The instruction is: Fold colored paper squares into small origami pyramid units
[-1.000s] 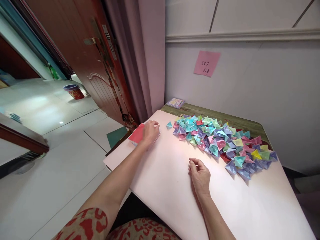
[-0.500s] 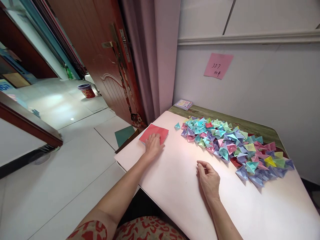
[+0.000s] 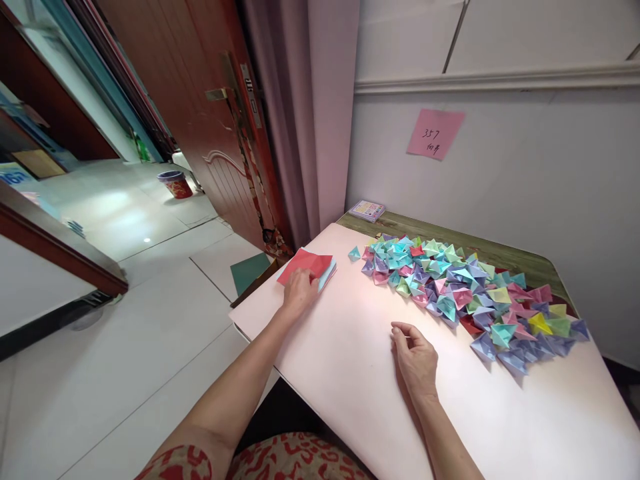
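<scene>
My left hand (image 3: 299, 292) rests on a stack of square paper sheets (image 3: 309, 265) at the left edge of the pale pink table top (image 3: 350, 347), lifting the near edge of the red top sheet with its fingertips; a light blue sheet shows beneath. My right hand (image 3: 415, 357) lies on the table near the middle, fingers loosely curled, holding nothing I can see. A wide heap of small folded paper pieces (image 3: 465, 293) in blue, green, pink, purple and yellow spreads along the far right. One teal folded piece (image 3: 355, 253) sits apart, just right of the stack.
A small pack of paper (image 3: 367, 210) lies at the far table corner by the curtain (image 3: 300, 113). A pink note (image 3: 435, 133) is stuck on the wall. A wooden door (image 3: 200, 120) stands open at left; a green sheet (image 3: 250, 270) lies on the tiled floor.
My left hand has drawn back toward me on the stack and the red top sheet has shifted, uncovering a blue sheet. The right hand has stayed in place.
</scene>
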`<state>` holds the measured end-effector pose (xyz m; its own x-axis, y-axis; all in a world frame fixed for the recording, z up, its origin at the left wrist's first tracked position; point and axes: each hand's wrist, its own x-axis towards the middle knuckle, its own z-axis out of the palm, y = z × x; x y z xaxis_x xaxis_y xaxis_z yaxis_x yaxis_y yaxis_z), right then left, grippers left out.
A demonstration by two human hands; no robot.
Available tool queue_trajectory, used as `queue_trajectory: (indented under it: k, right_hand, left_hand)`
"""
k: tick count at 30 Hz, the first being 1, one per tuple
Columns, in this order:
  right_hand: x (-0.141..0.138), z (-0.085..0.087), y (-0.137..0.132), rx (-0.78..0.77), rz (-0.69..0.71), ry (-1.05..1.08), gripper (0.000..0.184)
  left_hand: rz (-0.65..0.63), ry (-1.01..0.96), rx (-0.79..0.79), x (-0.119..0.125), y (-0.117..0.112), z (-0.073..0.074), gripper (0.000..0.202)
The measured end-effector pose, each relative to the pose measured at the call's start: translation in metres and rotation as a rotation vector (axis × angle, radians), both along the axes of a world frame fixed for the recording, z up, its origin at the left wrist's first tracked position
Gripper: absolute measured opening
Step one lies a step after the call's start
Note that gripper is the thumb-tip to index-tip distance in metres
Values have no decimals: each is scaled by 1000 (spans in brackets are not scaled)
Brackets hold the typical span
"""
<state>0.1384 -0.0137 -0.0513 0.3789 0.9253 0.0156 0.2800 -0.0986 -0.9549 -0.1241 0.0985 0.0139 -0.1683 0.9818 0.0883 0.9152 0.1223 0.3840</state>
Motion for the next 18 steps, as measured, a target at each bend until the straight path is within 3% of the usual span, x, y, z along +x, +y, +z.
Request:
queue_trajectory:
  k: [3,7,10,13,18]
  right_hand:
    - [0,-1,-1,-5,7,4,38]
    - [4,2,2,96,-25,-108,40]
    - [10,7,5,236,-18,-278,64]
    - [17,9,5,283,62,-359,83]
    - [25,4,4,289,382,-347,54]
  left_hand:
    - [-36,23,85,3,-7,9,27]
    - [-271,56,223,26,-32,14,26]
    - [-601,71,271,48,-57,4,31]
    - [-698,-17,261,59,-80,-15,31]
    - [-904,-263,166,50,-103,-35,22]
